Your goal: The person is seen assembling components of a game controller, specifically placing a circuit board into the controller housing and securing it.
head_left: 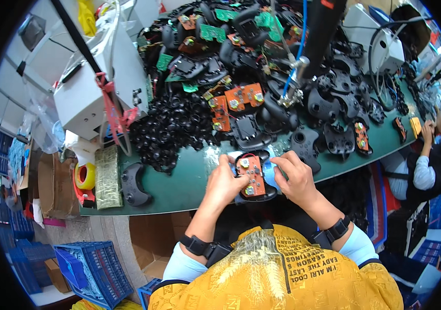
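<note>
In front of me at the table's edge lies an opened black game controller shell with an orange circuit board [254, 181] in it. My left hand [224, 182] is closed on the board and shell's left side, its thumb lying over the board. At the right side, a blue piece [270, 173] shows beside the shell; whether it is a holder under it I cannot tell. My right hand [297, 178] is curled next to this blue piece, thumb and fingertips close together. Anything small between those fingertips is hidden.
A heap of small black rings [171, 129] lies beyond my left hand. Farther back are piled controller shells and boards. Assembled controllers [340, 138] lie to the right, a single controller [135, 185] to the left. A metal tool [292, 93] hangs overhead. A co-worker [434, 155] sits far right.
</note>
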A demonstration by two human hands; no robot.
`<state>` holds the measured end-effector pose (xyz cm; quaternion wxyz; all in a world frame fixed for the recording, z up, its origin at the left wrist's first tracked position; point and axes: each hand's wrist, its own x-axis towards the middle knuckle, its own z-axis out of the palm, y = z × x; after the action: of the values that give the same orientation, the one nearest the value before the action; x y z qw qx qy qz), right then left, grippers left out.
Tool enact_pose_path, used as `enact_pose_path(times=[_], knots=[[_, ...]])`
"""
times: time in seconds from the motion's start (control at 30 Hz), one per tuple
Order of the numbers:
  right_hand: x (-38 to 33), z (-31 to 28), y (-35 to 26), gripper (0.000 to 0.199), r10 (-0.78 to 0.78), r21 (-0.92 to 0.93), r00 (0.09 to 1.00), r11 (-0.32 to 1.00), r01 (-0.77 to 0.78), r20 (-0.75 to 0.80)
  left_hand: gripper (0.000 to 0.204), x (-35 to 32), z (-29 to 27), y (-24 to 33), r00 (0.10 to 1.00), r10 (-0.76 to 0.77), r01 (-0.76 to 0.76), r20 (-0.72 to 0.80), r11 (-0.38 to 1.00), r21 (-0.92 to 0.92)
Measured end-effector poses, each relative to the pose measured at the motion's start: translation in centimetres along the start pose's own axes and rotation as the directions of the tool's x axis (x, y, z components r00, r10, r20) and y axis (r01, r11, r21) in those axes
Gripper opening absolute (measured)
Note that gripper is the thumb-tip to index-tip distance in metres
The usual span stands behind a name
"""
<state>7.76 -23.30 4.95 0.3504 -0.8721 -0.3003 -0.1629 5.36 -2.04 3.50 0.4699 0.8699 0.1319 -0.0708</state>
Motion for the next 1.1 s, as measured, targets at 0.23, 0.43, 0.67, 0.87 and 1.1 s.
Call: enact_pose_path(times=[0.23, 0.43, 0.67, 0.87, 1.1], knots=[[4.7, 0.0, 1.4, 0.02, 0.107, -0.062, 0.994, 0.992, -0.109, -0.03, 0.066, -0.5, -0.9, 0.9, 0.994, -0.027, 0.015, 0.109, 0.994, 0.112], [4.9, -0.8, 1.7, 0.018, 0.177, -0.064, 0.984, 0.982, -0.176, 0.015, 0.065, 0.0, -0.5, -0.4, 0.996, -0.003, -0.002, 0.087, 0.999, 0.049], [3.3, -0.5, 0.8, 0.017, 0.155, -0.021, 0.981, 0.988, -0.153, 0.113, 0.063, 0.2, 0.0, -0.9, 0.999, 0.026, -0.026, 0.032, 1.0, 0.004], [1.5, -3.3, 4.0, 0.017, 0.251, -0.265, 0.967, 0.93, -0.254, -0.045, 0.068, -0.3, -0.9, 0.4, 0.992, -0.028, 0.024, 0.121, 0.999, 0.039], [-0.7, -3.6, 3.9, 0.016, 0.271, -0.207, 0.962, 0.94, -0.271, -0.03, 0.067, -0.5, -1.1, 0.4, 0.993, -0.037, 0.034, 0.112, 0.999, 0.027]])
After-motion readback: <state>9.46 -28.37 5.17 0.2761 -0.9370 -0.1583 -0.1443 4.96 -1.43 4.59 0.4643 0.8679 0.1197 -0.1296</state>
